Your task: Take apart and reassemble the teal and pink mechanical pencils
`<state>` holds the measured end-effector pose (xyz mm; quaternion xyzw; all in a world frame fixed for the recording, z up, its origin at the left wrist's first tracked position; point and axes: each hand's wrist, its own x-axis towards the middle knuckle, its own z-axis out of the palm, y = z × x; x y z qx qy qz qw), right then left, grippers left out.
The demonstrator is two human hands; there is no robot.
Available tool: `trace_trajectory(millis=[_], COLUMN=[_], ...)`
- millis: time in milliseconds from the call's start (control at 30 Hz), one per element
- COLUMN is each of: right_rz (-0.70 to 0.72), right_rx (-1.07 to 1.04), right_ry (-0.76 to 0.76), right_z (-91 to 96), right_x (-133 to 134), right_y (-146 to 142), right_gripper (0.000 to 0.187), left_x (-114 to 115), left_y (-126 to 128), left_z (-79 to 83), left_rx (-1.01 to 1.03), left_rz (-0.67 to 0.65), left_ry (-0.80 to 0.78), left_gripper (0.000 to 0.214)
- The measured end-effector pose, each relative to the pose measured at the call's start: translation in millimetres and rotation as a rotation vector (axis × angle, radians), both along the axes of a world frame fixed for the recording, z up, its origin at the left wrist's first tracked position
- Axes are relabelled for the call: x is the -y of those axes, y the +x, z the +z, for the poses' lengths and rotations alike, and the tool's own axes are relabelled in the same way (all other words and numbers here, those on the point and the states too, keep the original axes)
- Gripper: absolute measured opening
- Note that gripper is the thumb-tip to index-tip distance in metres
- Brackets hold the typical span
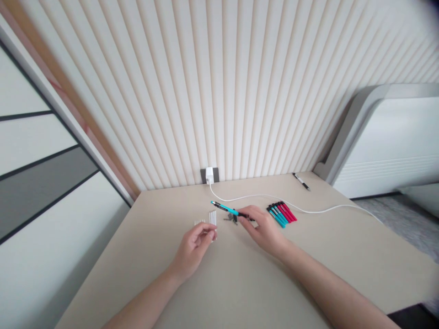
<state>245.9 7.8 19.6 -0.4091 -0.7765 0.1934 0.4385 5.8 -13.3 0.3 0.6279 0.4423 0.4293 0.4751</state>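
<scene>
My right hand (264, 228) is closed on the black end of a teal and black pen (226, 208), whose other end points up and left. Under that pen lie several small dark parts (230, 217), partly covered by the hand. To the left, my left hand (194, 249) is pinched, thumb against fingers; what it holds, if anything, is too small to make out. Just beyond its fingertips are several thin white sticks (213, 217). Beside my right hand, several teal pen barrels (276, 216) and red pen barrels (288, 212) lie in a slanted row with dark ends.
A white charger (209, 175) is plugged into the wall socket; its white cable (308, 211) runs across the back of the beige table (226, 292) to the right. A black and white pen (301, 182) lies near the back right corner. A ribbed wall borders the table.
</scene>
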Motion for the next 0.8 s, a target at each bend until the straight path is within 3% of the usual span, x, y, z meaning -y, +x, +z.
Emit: trace_trajectory(millis=[100, 200, 267, 367, 533, 800], right_rz=[-0.25, -0.531, -0.727, -0.999, -1.079, -1.115], right_rx=[-0.053, -0.015, 0.07, 0.282, 0.358, 0.432], right_ry=[0.138, 0.182, 0.109, -0.213, -0.431, -0.524], right_z=[7.3, 6.5, 1.5, -9.5, -28.2, -48.1], right_x=[-20, -45, -60, -77, -91, -109], right_y=[29, 71, 103, 147, 190, 203], right_gripper=[0.026, 0.03, 0.033, 0.035, 0.03, 0.033], left_x=[0, 1, 1, 2, 3, 5], left_y=[-2, -1, 1, 1, -1, 0], left_z=[0.2, 2.2, 3.3, 2.4, -2.7, -0.4], left_rx=[-0.157, -0.307, -0.35, -0.389, -0.426, -0.456], left_rz=[-0.03, -0.101, -0.168, -0.254, -0.304, -0.331], left_ry=[0.164, 0.355, 0.438, 0.483, 0.505, 0.493], left_gripper=[0.016, 0.014, 0.016, 0.019, 0.022, 0.023])
